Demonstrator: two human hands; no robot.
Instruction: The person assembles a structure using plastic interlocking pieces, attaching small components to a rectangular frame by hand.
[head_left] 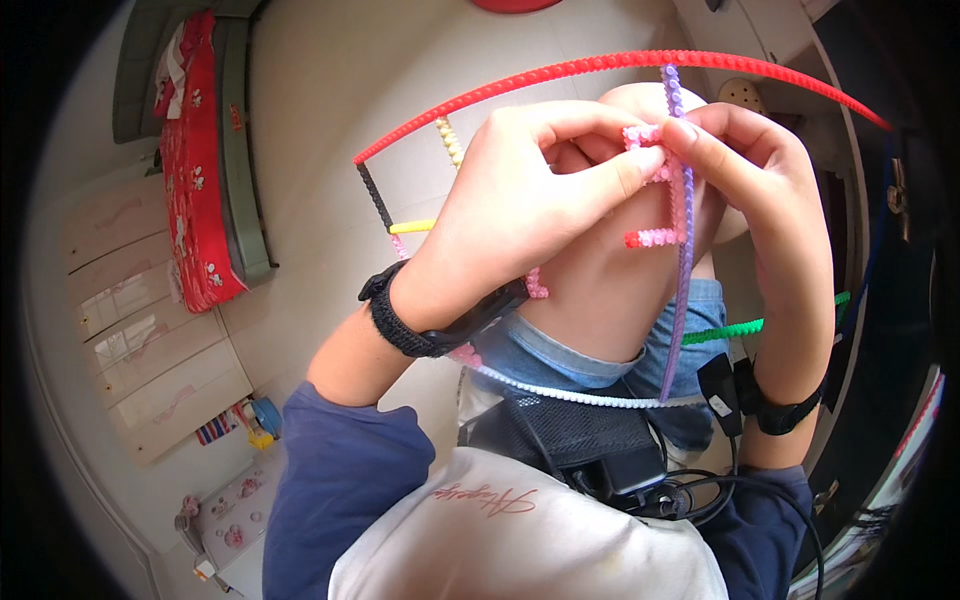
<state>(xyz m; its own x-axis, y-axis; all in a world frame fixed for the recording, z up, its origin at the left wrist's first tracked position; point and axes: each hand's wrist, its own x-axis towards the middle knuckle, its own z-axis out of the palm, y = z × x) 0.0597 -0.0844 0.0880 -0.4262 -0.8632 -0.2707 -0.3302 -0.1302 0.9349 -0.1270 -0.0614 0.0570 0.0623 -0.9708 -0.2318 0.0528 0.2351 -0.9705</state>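
The left hand (pixel 530 190) hides the right end of the yellow strip (pixel 412 227) and the near end of the pale-yellow strip (pixel 449 140). The right hand (pixel 760 165) covers where the pink piece (pixel 676 205) meets the purple strip (pixel 685 265). The right forearm (pixel 797 310) hides the green strip's (pixel 735 331) middle. A red object (pixel 515 3), far off, is cut off, its kind unclear.

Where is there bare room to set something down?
Bare floor shows between the red cloth and the long red strip. It's crowded around the left hand, right hand, pink piece and purple strip.
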